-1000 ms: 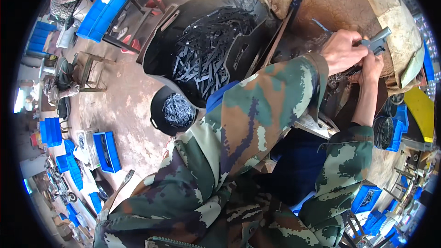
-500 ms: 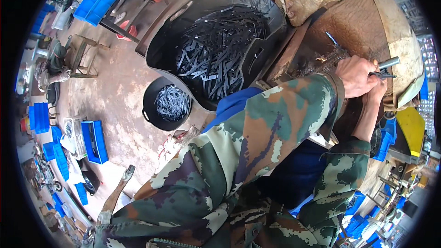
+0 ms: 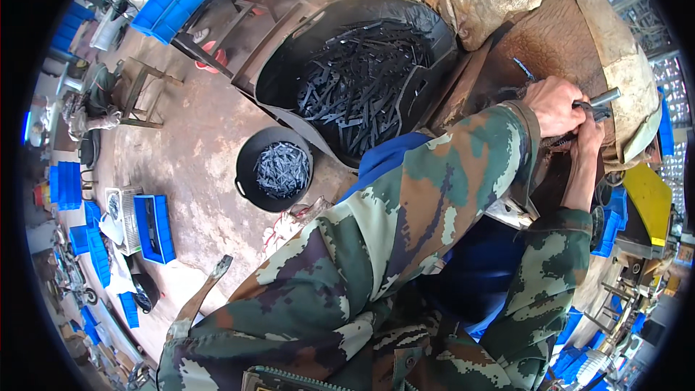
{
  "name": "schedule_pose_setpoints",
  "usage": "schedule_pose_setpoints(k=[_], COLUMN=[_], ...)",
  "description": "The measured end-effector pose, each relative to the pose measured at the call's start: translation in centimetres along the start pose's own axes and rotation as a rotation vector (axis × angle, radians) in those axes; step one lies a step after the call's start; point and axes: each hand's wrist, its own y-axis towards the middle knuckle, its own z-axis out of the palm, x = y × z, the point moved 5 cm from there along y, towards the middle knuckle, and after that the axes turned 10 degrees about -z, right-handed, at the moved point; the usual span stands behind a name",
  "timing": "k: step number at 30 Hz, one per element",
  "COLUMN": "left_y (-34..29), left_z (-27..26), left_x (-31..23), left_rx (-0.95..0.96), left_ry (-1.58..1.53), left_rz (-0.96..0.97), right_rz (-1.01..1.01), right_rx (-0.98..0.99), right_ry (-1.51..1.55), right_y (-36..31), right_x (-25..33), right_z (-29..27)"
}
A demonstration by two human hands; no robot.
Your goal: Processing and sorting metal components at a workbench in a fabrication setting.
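My left hand (image 3: pixel 553 106) is closed, its fingertips at a small bunch of dark flat metal strips (image 3: pixel 595 109). My right hand (image 3: pixel 589 135) is closed just below it, its fingers pressed against the same strips, so the two hands meet. A grey metal rod (image 3: pixel 607 97) juts out right beside the strips. Beneath the hands lies a brown, worn work surface (image 3: pixel 554 36), with a thin bluish strip (image 3: pixel 523 68) near my left knuckles. My left palm and the far ends of the strips are hidden.
Left of my arms stands a large black tub (image 3: pixel 289 98) heaped with dark metal strips (image 3: pixel 362 80). A small black bucket (image 3: pixel 247 187) of shorter, shiny strips (image 3: pixel 282 170) sits on the floor. Blue crates (image 3: pixel 153 229), a wooden stool (image 3: pixel 142 94) and a yellow panel (image 3: pixel 646 203) stand farther off.
My hands have shifted slightly up and left over the work surface. More of the dark strips show between my fingers. The whole view has swung a little, moving the tub and bucket rightward.
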Motion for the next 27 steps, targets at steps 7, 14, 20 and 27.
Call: schedule_pose_setpoints(k=[7, 14, 20, 27], left_y=[-0.1, 1.3, 1.7, 1.9], left_z=[-0.8, 0.6, 1.4, 0.8], left_x=[1.9, 4.6, 7.0, 9.6], left_rx=[-0.060, 0.010, 0.169, 0.418], left_ry=[0.110, 0.371, 0.614, 0.743], left_rz=[-0.115, 0.111, 0.091, -0.004], right_rz=[0.051, -0.061, -0.519, -0.274], right_rx=[0.236, 0.584, 0.746, 0.947], right_ry=[0.106, -0.018, -0.447, -0.251], right_y=[-11.6, -18.9, -21.8, -20.8], right_x=[6.0, 4.6, 3.7, 3.3], right_z=[-0.2, -1.3, -0.5, -1.1])
